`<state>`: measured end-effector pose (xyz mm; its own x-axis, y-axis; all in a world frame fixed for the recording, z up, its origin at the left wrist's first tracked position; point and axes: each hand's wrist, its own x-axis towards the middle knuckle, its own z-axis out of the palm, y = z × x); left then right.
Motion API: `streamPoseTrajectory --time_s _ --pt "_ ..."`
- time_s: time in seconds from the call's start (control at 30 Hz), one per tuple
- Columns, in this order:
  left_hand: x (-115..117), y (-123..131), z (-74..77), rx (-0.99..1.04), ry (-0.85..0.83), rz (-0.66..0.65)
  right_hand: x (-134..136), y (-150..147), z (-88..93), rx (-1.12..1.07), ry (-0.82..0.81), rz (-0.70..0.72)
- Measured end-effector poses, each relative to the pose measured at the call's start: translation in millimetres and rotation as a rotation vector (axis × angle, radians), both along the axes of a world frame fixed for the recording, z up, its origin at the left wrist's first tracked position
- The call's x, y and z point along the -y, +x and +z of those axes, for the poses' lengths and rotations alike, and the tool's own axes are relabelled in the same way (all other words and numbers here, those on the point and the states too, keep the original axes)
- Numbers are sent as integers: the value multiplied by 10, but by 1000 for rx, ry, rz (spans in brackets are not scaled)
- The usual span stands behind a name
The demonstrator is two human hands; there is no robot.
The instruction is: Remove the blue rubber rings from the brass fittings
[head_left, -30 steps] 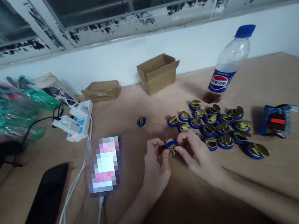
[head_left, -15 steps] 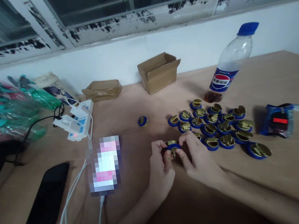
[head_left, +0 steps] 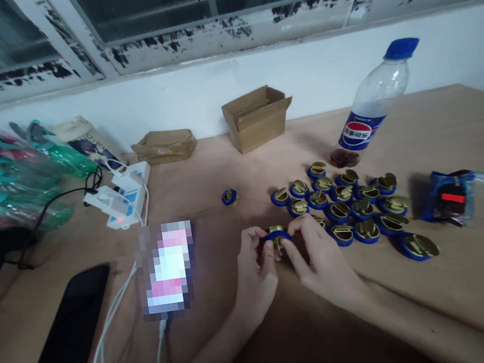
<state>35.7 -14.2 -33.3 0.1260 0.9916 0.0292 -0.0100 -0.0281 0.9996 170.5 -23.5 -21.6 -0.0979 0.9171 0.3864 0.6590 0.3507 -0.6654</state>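
Observation:
Both hands pinch one small blue ring with a brass insert (head_left: 276,237) just above the wooden table (head_left: 465,294). My left hand (head_left: 255,273) grips its left side with curled fingers. My right hand (head_left: 320,257) holds its right side between thumb and fingertips. A cluster of several like blue-and-brass pieces (head_left: 353,205) lies on the table just right of my hands. One single piece (head_left: 228,197) lies apart, farther back and to the left.
A cola bottle with a blue cap (head_left: 371,109) leans at the back right. An open cardboard box (head_left: 255,117) and a brown packet (head_left: 164,146) stand by the wall. A lit phone (head_left: 168,267), a dark phone (head_left: 71,326), a power strip (head_left: 120,195) and a blue packet (head_left: 449,200) lie around.
My hands have stayed in place, with the fingers shifting slightly round the blue-and-brass piece. Nothing else on the table has moved.

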Motion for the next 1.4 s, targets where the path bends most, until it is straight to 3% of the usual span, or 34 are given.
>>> streamPoseTrajectory --time_s 0.2,0.7,0.9,1.03,1.17,1.4 --pt "-56 -15 46 60 -19 -5 -19 45 33 -68 0 53" --pt "6 -79 47 -185 110 -3 -53 115 29 7 102 124" --pt "-22 -85 45 -39 46 -82 -73 137 -9 41 121 127" --pt "-50 -115 138 95 -38 -166 -83 179 5 87 171 150" --pt "-82 -137 270 213 -104 -169 -78 203 43 135 221 210" --pt "-117 -144 342 52 -83 -168 -45 175 52 131 197 289"
